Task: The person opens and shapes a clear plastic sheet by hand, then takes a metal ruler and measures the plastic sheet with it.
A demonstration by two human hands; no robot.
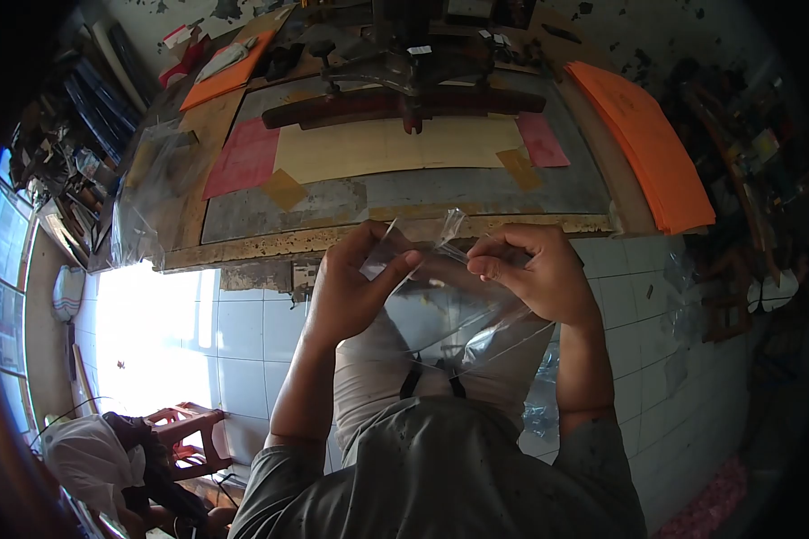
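Observation:
A clear plastic bag [454, 310] hangs between my hands above my lap, its upper edge bunched and creased. My left hand [360, 274] pinches the bag's left edge between thumb and fingers. On the other side, my right hand [535, 269] has thumb and forefinger closed on the right edge. Through the film I see my trousers and the tiled floor. Just beyond my hands lies the work table's front edge [386, 235].
A dark metal press [413, 76] stands on the table over a yellow sheet [391, 144] with pink pieces beside it. Orange sheets are stacked at right [643, 148] and left [234, 67]. Clear plastic [144, 207] hangs at the left corner. A red stool [184, 440] stands lower left.

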